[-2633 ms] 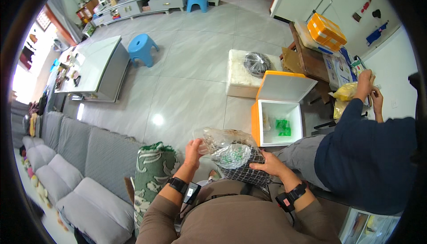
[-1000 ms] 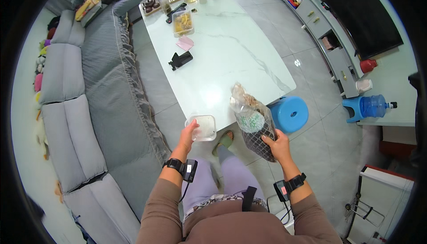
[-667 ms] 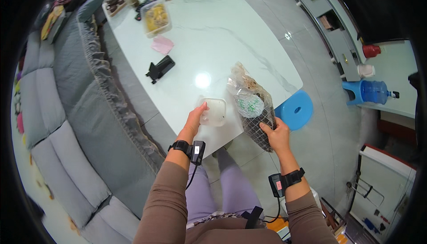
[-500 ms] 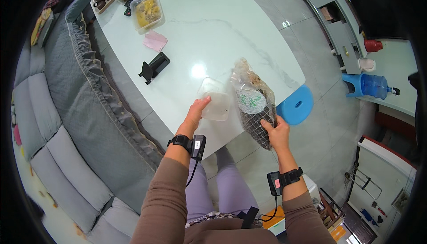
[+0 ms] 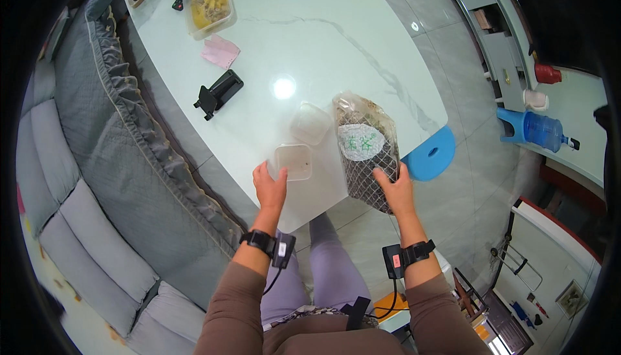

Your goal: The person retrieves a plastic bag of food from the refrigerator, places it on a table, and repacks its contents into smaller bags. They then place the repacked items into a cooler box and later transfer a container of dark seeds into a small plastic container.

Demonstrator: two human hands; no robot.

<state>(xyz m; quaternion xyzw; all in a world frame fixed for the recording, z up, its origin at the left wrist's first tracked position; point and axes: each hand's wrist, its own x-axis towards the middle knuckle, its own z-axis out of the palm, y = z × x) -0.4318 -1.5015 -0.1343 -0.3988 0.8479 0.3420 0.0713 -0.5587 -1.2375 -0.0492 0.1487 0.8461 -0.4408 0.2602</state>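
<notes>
A clear plastic bag (image 5: 362, 143), with a net pattern, a white oval label and dark contents, leans over the table's near right edge. My right hand (image 5: 396, 192) grips its lower right side, thumb on the front. My left hand (image 5: 270, 187) is open at the near edge, fingers apart, its thumb at the left side of a small clear square container (image 5: 294, 162). That container lies flat on the table; I cannot tell whether the thumb touches it. Just beyond it lies a second clear square piece (image 5: 310, 124), a lid or another box.
On the white marbled table (image 5: 284, 44) are a black folding stand (image 5: 221, 92), a pink cloth (image 5: 220, 51) and a clear box of yellow food (image 5: 210, 6). A blue stool (image 5: 430, 154) stands by the right edge. The grey sofa (image 5: 97, 109) runs along the left.
The small container has moved left and now rests flat, apart from the second clear piece. My left hand has drawn back toward me and opened. My right hand still grips the bag.
</notes>
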